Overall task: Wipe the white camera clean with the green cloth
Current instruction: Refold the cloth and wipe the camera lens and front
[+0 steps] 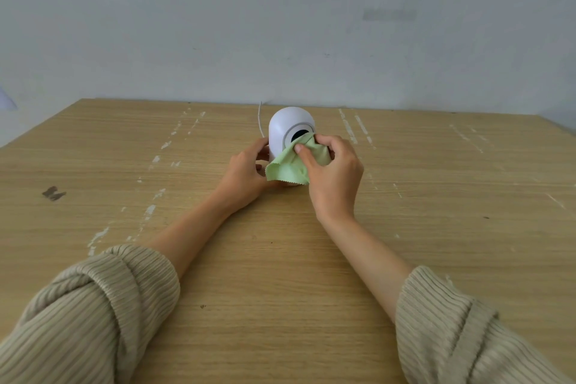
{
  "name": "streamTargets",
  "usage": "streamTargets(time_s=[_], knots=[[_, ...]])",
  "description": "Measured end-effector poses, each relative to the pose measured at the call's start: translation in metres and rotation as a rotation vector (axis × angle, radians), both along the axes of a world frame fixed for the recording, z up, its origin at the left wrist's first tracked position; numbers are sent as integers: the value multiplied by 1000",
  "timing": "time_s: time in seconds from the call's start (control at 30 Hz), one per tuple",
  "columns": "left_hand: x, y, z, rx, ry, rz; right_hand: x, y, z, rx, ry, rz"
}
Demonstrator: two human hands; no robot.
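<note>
A white dome-shaped camera (282,128) stands upright on the wooden table (280,259), near its far edge. Its dark round lens faces me and is partly covered. My left hand (246,171) grips the camera's lower left side. My right hand (332,171) pinches the green cloth (286,167) and presses it against the lens area and the camera's front. The cloth's loose corner hangs down over the camera's base, hiding it.
A thin white cable (259,117) runs from behind the camera toward the pale wall (280,25). White scuff streaks mark the tabletop left and right of the camera. A dark stain (53,193) lies at the left. Beige ribbed sleeves cover both forearms.
</note>
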State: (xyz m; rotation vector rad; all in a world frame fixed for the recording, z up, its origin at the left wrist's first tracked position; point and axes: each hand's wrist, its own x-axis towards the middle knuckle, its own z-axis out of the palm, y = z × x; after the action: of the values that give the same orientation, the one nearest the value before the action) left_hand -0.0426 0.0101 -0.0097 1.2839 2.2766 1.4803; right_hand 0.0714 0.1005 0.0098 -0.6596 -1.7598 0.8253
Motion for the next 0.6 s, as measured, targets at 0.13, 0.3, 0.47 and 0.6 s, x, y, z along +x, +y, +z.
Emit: streamTargets(time_s=[0.13,0.3,0.47,0.6], knots=[[-3,0,-2,-19,30,-13,2,7,-3,92,-39,8],[-4,-1,-2,-23,-1,-7,6,18,5,289,-11,10],[-3,0,-2,-2,-15,-10,1,23,10,660,-60,133],[-3,0,-2,-4,-7,-9,2,34,0,948,-113,171]])
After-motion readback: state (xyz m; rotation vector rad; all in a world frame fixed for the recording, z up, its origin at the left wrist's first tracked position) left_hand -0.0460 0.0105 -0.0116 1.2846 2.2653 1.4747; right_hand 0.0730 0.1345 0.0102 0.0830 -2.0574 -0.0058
